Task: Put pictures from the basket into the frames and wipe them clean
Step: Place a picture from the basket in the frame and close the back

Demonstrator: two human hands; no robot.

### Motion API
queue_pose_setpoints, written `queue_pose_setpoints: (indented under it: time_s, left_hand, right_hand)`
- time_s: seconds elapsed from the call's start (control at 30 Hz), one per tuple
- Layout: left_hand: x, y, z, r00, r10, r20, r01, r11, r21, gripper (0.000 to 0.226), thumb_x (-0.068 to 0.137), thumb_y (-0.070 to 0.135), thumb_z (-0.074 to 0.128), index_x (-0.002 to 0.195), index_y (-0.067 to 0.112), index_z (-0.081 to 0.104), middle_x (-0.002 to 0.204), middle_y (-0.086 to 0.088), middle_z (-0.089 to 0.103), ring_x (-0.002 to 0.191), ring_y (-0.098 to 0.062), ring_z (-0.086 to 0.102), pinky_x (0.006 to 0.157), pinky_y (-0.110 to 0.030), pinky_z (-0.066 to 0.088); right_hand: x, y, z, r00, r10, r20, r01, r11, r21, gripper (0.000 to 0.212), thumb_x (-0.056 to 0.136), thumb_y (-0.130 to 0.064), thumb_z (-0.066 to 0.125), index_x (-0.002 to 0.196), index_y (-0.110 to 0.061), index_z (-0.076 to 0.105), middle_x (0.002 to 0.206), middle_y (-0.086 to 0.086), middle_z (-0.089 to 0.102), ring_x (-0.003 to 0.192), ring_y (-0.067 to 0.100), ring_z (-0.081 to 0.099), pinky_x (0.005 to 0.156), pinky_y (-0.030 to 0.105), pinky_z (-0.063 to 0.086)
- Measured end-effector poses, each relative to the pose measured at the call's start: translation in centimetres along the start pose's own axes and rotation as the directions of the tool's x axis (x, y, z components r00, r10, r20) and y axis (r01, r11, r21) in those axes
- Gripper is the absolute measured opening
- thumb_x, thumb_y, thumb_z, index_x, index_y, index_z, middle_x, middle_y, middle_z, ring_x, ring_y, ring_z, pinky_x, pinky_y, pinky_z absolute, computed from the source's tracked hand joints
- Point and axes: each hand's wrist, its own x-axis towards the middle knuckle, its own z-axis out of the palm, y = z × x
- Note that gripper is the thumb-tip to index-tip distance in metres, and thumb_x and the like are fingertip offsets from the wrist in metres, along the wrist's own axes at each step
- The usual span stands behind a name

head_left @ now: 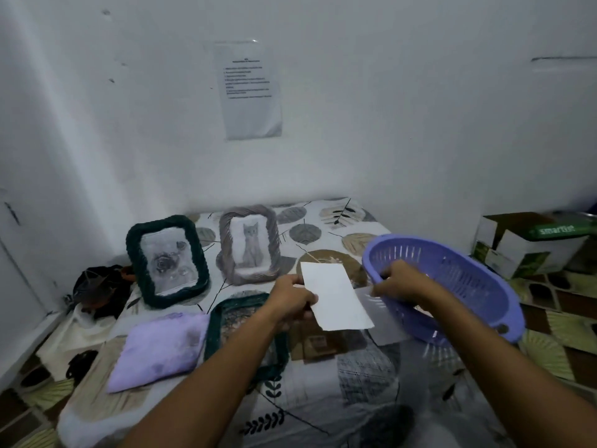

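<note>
Our left hand [292,297] pinches the white picture [336,299] by its left edge, above the tabletop [323,399] beside the frame [245,334]. Our right hand [399,281] grips the tilted basket [452,286]. The picture looks thin, light and easily creased, so we judge edges the safest hold.

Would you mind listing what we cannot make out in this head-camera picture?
- Printed sheet on the white wall: text too small and blurred, head view.
- White paper picture gripped by the left hand: only its blank side shows.
- Lilac plastic basket: the right hand and motion blur hide its contents.
- Flat dark green woven frame: the left forearm covers its middle.
</note>
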Motion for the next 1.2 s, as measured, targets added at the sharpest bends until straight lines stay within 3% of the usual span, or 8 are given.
queue_pose_setpoints:
  time_s: [0.1, 0.3, 0.57, 0.83, 0.97, 1.03, 1.1, 1.2]
  left_hand:
    - [1.0, -0.5, 2.1, 0.999, -0.034, -0.005, 0.034, 0.997, 0.070, 0.029, 0.084, -0.009, 0.059, 0.110, 0.002, 0.055, 0.092, -0.011, 0.065, 0.075, -0.024, 0.066, 0.077, -0.048, 0.058]
    - [1.8, -1.0, 5.6, 0.997, -0.075, -0.001, 0.075, 0.995, 0.065, 0.030, 0.085, -0.012, 0.053, 0.110, 0.005, 0.052, 0.088, -0.010, 0.061, 0.070, -0.023, 0.064, 0.054, -0.034, 0.057]
    - [3.0, -1.6, 9.1, 0.997, -0.062, 0.039, 0.063, 0.997, -0.035, 0.037, 0.083, -0.016, 0.050, 0.114, 0.006, 0.053, 0.102, -0.013, 0.065, 0.084, -0.031, 0.067, 0.066, -0.053, 0.059]
    - [3.3, -1.1, 10.1, 0.996, -0.080, 0.036, 0.083, 0.993, -0.084, 0.034, 0.084, -0.016, 0.048, 0.103, 0.012, 0.051, 0.105, -0.016, 0.062, 0.089, -0.033, 0.066, 0.065, -0.053, 0.059]
    - [3.3, -1.4, 9.9, 0.996, -0.074, 0.044, 0.077, 0.994, -0.073, 0.034, 0.085, -0.014, 0.051, 0.113, 0.005, 0.052, 0.102, -0.018, 0.064, 0.082, -0.033, 0.069, 0.064, -0.051, 0.060]
    - [3.1, -1.4, 9.5, 1.000, -0.024, -0.011, 0.024, 1.000, -0.018, 0.030, 0.086, -0.006, 0.057, 0.113, 0.005, 0.053, 0.096, -0.017, 0.066, 0.076, -0.030, 0.070, 0.063, -0.049, 0.060]
    - [3.1, -1.2, 8.8, 0.985, 0.096, -0.144, -0.075, 0.986, 0.150, 0.033, 0.087, 0.006, 0.063, 0.117, 0.013, 0.052, 0.092, -0.010, 0.067, 0.072, -0.022, 0.067, 0.056, -0.036, 0.057]
    - [3.1, -0.3, 7.7, 0.926, 0.280, -0.253, -0.219, 0.945, 0.243, 0.029, 0.088, 0.015, 0.064, 0.115, 0.019, 0.053, 0.077, 0.000, 0.058, 0.062, -0.010, 0.054, 0.049, -0.020, 0.036]
  right_hand:
    - [0.1, 0.3, 0.1, 1.000, -0.026, -0.005, 0.026, 0.996, 0.082, 0.015, 0.086, -0.011, 0.065, 0.095, 0.000, 0.066, 0.086, 0.014, 0.064, 0.070, 0.020, 0.056, 0.066, 0.031, 0.046]
    - [0.5, 0.5, -1.5, 0.999, -0.026, -0.038, 0.030, 0.992, 0.119, 0.013, 0.085, -0.010, 0.064, 0.073, -0.009, 0.059, 0.069, 0.007, 0.056, 0.061, 0.017, 0.051, 0.054, 0.025, 0.038]
    - [0.8, 0.7, -1.5, 0.999, -0.035, -0.009, 0.036, 0.991, 0.131, 0.010, 0.087, -0.012, 0.064, 0.093, -0.005, 0.064, 0.082, 0.010, 0.060, 0.070, 0.018, 0.056, 0.062, 0.026, 0.045]
    - [1.4, 0.6, -0.1, 0.999, -0.042, 0.002, 0.041, 0.991, 0.129, 0.013, 0.087, -0.012, 0.065, 0.094, -0.001, 0.065, 0.083, 0.012, 0.061, 0.070, 0.020, 0.058, 0.070, 0.033, 0.050]
    - [1.4, 0.8, 0.8, 0.999, -0.052, -0.002, 0.052, 0.992, 0.113, 0.014, 0.085, -0.014, 0.067, 0.089, -0.001, 0.066, 0.079, 0.013, 0.060, 0.069, 0.022, 0.059, 0.070, 0.034, 0.050]
    - [1.3, 1.0, 0.9, 0.999, -0.052, -0.005, 0.052, 0.993, 0.110, 0.016, 0.085, -0.017, 0.067, 0.085, -0.001, 0.066, 0.076, 0.012, 0.058, 0.065, 0.021, 0.056, 0.067, 0.034, 0.048]
    - [1.2, 1.4, 0.5, 0.999, -0.048, 0.001, 0.047, 0.988, 0.150, 0.021, 0.089, -0.022, 0.064, 0.085, -0.002, 0.066, 0.074, 0.012, 0.056, 0.060, 0.020, 0.052, 0.060, 0.030, 0.044]
    - [1.4, 2.6, -1.2, 0.999, 0.005, -0.037, 0.006, 0.957, 0.291, 0.022, 0.097, -0.023, 0.054, 0.097, -0.003, 0.063, 0.085, 0.016, 0.062, 0.064, 0.021, 0.056, 0.055, 0.028, 0.046]
